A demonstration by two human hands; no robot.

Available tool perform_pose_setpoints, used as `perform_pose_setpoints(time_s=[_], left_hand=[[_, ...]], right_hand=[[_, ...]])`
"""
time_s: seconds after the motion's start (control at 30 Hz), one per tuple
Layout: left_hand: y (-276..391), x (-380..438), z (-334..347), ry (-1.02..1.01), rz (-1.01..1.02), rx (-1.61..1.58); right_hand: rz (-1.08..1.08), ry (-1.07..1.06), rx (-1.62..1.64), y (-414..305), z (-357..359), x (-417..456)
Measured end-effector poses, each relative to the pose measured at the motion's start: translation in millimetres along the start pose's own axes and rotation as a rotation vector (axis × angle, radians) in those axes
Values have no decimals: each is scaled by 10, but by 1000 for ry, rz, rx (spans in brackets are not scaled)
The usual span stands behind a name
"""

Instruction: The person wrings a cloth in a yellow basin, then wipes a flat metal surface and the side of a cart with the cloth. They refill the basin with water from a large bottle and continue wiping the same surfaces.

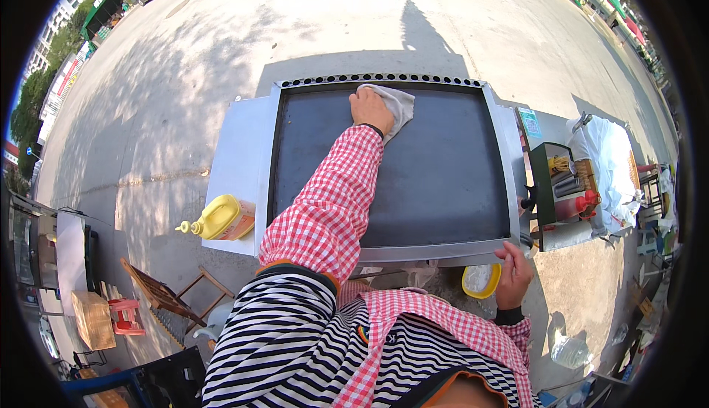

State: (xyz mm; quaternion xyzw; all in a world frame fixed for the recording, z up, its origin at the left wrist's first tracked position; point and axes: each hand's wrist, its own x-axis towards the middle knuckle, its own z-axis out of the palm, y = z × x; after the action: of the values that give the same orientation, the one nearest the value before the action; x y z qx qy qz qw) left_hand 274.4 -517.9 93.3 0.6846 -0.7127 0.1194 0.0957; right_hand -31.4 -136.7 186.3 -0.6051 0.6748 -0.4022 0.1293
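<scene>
My left hand (pixel 370 110) presses a pale grey cloth (pixel 400 106) onto the far part of a flat black griddle plate (pixel 437 175). Its fingers are bunched over the cloth, and part of the cloth spreads out to the right. A raised metal rim (pixel 388 253) frames the plate, and a row of round holes lines the back edge. My right hand (pixel 514 275) is by the front right corner of the rim, fingers slightly bent and apart, with nothing in it. Whether its fingertips touch the rim I cannot tell.
On the left side shelf (pixel 238 147) a yellow jug with a pump (pixel 227 218) appears. To the right, a dark box (pixel 554 186) holds bottles and utensils beside white plastic sheeting (pixel 609 170). Below are a yellow tub (pixel 481 280), a wooden chair (pixel 166 291) and a clear water jug (pixel 570 351).
</scene>
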Motion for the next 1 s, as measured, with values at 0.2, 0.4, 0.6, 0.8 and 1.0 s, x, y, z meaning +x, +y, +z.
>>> perform_pose_setpoints(time_s=[0.2, 0.4, 0.6, 0.8, 1.0], left_hand=[[-1168, 54, -114, -116, -256, 244], [-1615, -36, 27, -21, -122, 237], [-1558, -141, -104, -85, -169, 373], [-1707, -170, -203, -129, -33, 501], [-1913, 71, -96, -185, 119, 750]], right_hand=[[110, 76, -3, 289, -205, -282], [199, 146, 4, 434, -322, -506], [186, 150, -1, 609, -433, -647], [193, 155, 15, 625, -385, -563], [179, 103, 28, 534, -234, -456]])
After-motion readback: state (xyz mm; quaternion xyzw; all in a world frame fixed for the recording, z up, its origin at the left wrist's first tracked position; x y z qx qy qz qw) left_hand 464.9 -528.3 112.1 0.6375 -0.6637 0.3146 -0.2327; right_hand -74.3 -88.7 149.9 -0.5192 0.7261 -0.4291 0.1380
